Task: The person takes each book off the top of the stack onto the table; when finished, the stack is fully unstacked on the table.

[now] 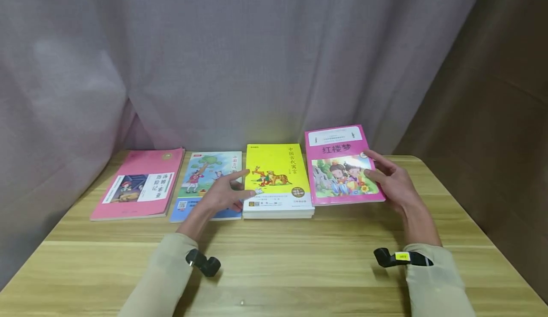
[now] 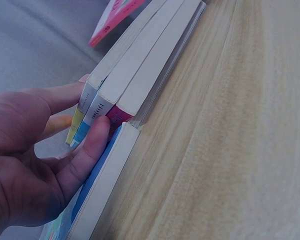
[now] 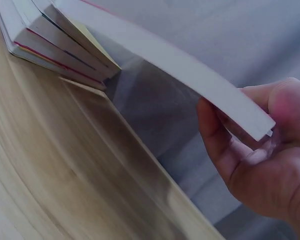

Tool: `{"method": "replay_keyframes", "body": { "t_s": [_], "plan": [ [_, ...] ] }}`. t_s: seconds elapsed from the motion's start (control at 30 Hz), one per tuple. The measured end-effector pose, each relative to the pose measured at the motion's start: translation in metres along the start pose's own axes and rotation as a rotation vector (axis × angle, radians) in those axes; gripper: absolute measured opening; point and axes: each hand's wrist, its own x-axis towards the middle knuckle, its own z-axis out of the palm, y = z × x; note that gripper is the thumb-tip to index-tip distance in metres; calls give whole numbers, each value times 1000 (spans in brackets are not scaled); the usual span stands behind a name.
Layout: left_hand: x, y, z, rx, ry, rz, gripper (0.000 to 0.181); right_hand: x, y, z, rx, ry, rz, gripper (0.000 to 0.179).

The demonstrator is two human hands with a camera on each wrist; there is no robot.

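Observation:
A pink picture book [image 1: 337, 148] is raised off the table at the right end of the row. My right hand [image 1: 391, 181] pinches its right edge, thumb on the cover; in the right wrist view the fingers curl beneath the book [image 3: 190, 75]. Left of it lies a stack of books topped by a yellow book [image 1: 274, 165]. My left hand [image 1: 224, 193] touches the stack's left side with spread, nearly straight fingers. In the left wrist view, fingertips rest against the spines of the stack [image 2: 135, 60]. This hand partly hides a blue illustrated book [image 1: 205, 169].
A salmon-pink book [image 1: 141, 179] lies at the left end of the row on the wooden table [image 1: 291, 264]. A grey curtain [image 1: 214, 60] hangs right behind the table's back edge. Black wrist-worn cameras sit on both sleeves.

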Motion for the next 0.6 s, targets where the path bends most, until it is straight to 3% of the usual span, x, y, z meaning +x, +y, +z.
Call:
{"method": "replay_keyframes", "body": {
  "t_s": [0.23, 0.43, 0.6],
  "plan": [
    [0, 1, 0, -7, -2, 2, 81, 6, 12, -8, -19, 25, -21, 63],
    [-1, 0, 0, -9, -2, -2, 81, 14, 25, -1, -107, 7, -14, 62],
    [-1, 0, 1, -13, -2, 10, 81, 18, 34, 3, -94, -4, 22, 62]
  ]
}}
